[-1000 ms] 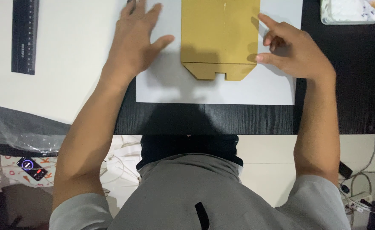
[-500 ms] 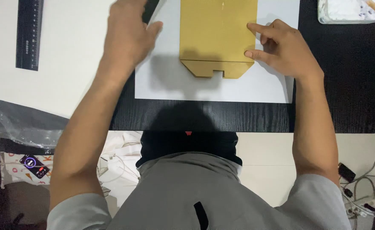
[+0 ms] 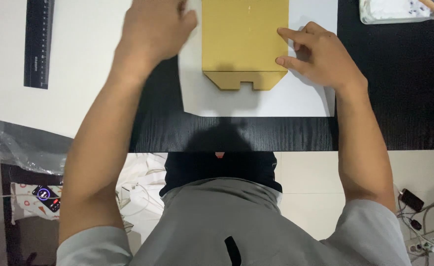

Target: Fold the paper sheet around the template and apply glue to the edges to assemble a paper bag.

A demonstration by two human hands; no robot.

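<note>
Brown cardboard piece, notched at its near edge, lies on a white sheet on a black tabletop, seen from the head camera. The right hand rests two fingertips on the cardboard's right edge, loosely curled, grasping nothing. The left hand lies knuckles up beside the cardboard's left edge; its grip cannot be told. A black ruler lies far left on white paper.
</note>
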